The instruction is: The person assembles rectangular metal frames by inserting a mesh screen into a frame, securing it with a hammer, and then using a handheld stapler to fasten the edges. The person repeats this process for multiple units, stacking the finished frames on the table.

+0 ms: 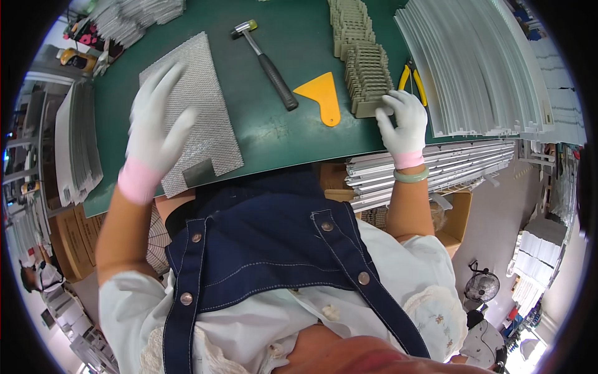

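From where I stand, I can't read a single word or number anywhere. Below the left hand, out to its left, a cardboard box seems to carry lines of dark print, too small to make out. Farther beyond that hand, also leftward, a yellowish bottle appears to wear a label, its lettering blurred.

Both hands wear white gloves with pink cuffs; the bracelet is green, the shirt white, the overalls blue.
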Demonstrator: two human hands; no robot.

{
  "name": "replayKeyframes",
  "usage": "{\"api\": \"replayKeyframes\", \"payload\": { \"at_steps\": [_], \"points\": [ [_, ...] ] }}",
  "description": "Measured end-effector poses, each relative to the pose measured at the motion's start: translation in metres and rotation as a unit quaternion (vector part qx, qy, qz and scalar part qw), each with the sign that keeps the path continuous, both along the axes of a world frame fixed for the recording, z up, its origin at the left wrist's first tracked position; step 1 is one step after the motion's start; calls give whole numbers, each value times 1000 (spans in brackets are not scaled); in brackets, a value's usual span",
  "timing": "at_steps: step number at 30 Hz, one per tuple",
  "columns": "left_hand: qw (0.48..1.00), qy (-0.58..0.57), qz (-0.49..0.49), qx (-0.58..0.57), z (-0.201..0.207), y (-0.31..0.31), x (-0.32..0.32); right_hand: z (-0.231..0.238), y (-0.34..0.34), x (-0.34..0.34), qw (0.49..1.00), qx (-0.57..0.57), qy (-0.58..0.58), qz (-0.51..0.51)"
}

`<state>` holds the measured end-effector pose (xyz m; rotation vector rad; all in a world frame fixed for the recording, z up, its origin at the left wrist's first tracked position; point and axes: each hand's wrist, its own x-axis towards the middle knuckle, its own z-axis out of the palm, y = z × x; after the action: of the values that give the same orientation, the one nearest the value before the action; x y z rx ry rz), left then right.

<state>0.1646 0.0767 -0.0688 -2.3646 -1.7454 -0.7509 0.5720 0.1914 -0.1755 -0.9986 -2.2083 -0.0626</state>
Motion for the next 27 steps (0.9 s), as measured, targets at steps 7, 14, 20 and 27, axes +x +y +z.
{"api": "replayKeyframes", "payload": {
  "at_steps": [7, 14, 20, 27],
  "points": [
    [894, -291, 332, -74, -88, -186, -52, 23, -16, -27, 962, -54, -250, -93],
    [980, -97, 172, 34, -123, -206, -60, 40, -26, -45, 922, -93, -344, -153],
    [995, 14, 84, 58, -150, -177, -68, 35, -42, -36, 936, -76, -326, -111],
    [997, 42, 43, 50, -156, -196, -93, 32, -192, -136, 826, -524, 207, 25]
  ]
}}
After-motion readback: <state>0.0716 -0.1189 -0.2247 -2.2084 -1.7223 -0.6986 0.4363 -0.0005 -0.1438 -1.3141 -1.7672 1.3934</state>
